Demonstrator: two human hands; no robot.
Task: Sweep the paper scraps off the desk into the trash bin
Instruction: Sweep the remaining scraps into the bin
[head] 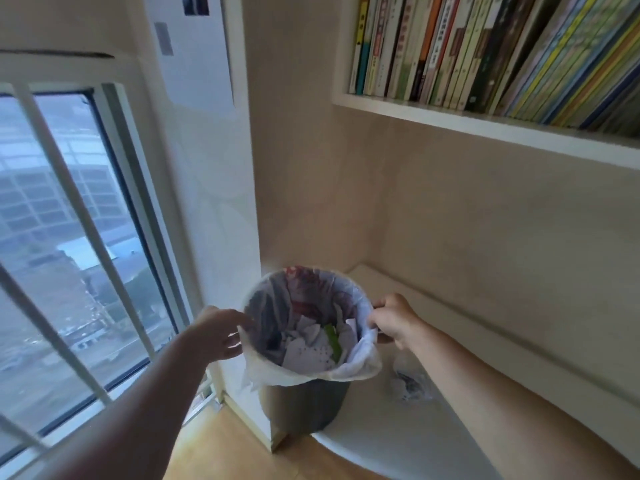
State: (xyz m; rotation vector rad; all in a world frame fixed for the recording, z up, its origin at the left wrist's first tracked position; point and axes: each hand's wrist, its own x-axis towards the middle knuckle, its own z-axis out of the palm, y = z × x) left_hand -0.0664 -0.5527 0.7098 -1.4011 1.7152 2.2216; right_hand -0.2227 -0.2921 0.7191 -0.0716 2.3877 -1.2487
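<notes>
A grey trash bin [303, 403] with a white plastic liner is held up at the left end of the white desk [374, 448]. Torn white paper scraps [308, 351] and a green piece lie inside it. My right hand [393, 318] grips the bin's right rim and liner. At the bin's left rim my left hand [218, 336] has its fingers spread and touches the liner, with no firm grip. The bin's bottom seems to hang beside the desk edge; whether it rests on anything I cannot tell.
A crumpled clear plastic wrapper [410, 382] lies on the desk just right of the bin. A shelf of books [485, 53] runs above the desk. A barred window [69, 237] fills the left. Wooden floor [225, 452] shows below the bin.
</notes>
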